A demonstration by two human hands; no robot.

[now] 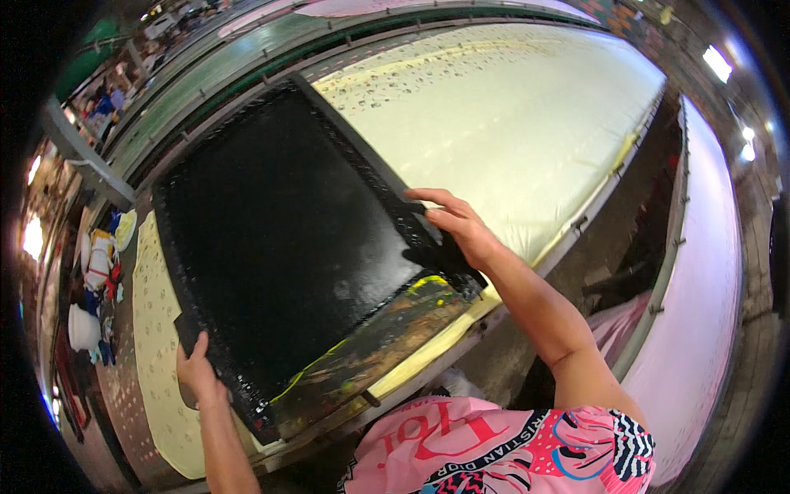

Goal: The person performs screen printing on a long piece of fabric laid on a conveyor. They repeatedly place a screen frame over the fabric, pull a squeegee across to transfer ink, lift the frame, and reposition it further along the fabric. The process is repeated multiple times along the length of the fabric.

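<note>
A large black screen-printing frame (271,214) lies tilted over pale yellow fabric (510,123) on a long table. Its near end carries a paint-stained strip (387,329) with a bright yellow line of ink along it. At the frame's left edge, close to the near corner, my left hand (200,375) is closed round the side, next to a dark flat tab. My right hand (461,226) holds the right edge, its fingers laid over the rim and the thumb hidden. Small printed motifs show on the fabric beyond the frame and to its left.
The table's metal edge (576,226) runs away to the far right. Across an aisle stands another long table with pale pink cloth (699,247). A white bucket (83,328) and several rags (100,259) are at the left. A grey post (90,156) rises at the far left.
</note>
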